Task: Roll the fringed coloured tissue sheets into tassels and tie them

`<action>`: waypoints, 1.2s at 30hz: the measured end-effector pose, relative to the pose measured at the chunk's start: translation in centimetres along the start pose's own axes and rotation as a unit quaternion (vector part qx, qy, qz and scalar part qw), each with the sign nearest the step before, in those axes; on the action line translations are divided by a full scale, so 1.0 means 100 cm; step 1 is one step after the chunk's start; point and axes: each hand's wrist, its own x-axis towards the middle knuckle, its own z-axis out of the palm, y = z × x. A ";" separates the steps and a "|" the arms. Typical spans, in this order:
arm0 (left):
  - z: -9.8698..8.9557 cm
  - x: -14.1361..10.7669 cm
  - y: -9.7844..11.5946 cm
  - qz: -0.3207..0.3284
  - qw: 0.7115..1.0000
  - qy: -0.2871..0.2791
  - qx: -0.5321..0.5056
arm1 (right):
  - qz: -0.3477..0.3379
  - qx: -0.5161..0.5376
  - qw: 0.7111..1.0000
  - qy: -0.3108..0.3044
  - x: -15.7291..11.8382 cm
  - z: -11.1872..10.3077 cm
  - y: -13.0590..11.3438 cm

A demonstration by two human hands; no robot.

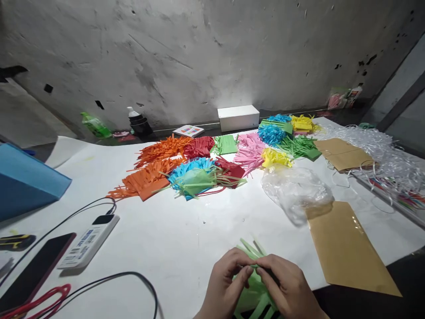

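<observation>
Strips of light green fringed paper lie between my two hands at the bottom centre, some sticking up above the fingers. My left hand pinches the green paper between thumb and forefinger. From the right, my right hand pinches it too, its fingertips close beside those of the left. Beyond them, bundles of fringed paper spread across the white-covered table: orange, blue, dark red, pink, yellow and green.
A clear plastic bag and a brown envelope lie right. White string is heaped farther back. A power bank, phone, cables and blue box are left. A white box stands near the wall.
</observation>
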 end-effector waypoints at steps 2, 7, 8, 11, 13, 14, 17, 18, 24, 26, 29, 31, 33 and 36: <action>0.002 -0.001 -0.001 0.020 1.000 0.013 0.021 | 0.011 0.006 1.000 -0.001 -0.001 0.000 0.001; 0.002 -0.001 -0.001 0.027 0.998 0.033 0.053 | 0.046 0.025 0.999 -0.006 0.000 -0.002 -0.001; 0.002 -0.001 0.000 0.026 0.998 0.029 0.053 | 0.035 0.025 0.999 -0.010 0.001 -0.002 -0.002; -0.001 0.000 -0.001 0.017 1.000 0.006 0.021 | 0.011 0.030 0.999 -0.030 0.002 -0.002 -0.003; -0.003 0.000 -0.002 0.007 1.000 -0.004 -0.007 | 0.012 0.022 1.000 -0.018 0.001 -0.001 -0.003; -0.003 0.000 -0.003 0.001 1.000 -0.006 -0.018 | 0.014 0.018 1.000 -0.013 0.000 0.000 -0.002; -0.004 0.000 -0.004 -0.055 0.997 0.013 -0.059 | 0.023 0.026 0.999 -0.026 -0.001 0.001 0.000; -0.005 0.000 -0.004 -0.088 0.993 0.025 -0.078 | 0.031 0.033 0.998 -0.034 -0.001 0.001 0.000; -0.011 0.001 0.005 -0.108 0.994 0.009 -0.003 | 0.048 0.032 0.998 -0.031 0.001 0.002 0.000; -0.013 0.001 0.006 -0.036 0.995 -0.004 0.091 | 0.054 0.031 0.997 -0.037 0.002 0.003 0.000; -0.013 -0.001 0.003 0.064 0.978 -0.015 0.198 | 0.048 0.012 0.998 -0.031 0.002 0.004 0.000; -0.011 -0.004 0.000 0.094 0.967 -0.016 0.235 | 0.020 -0.003 0.999 -0.027 0.001 0.007 0.001; -0.009 -0.007 -0.002 0.090 0.966 -0.014 0.243 | -0.007 -0.015 1.000 -0.027 -0.001 0.011 0.002; -0.010 -0.012 -0.001 0.054 0.974 -0.007 0.219 | -0.019 -0.019 0.999 -0.019 -0.004 0.017 0.005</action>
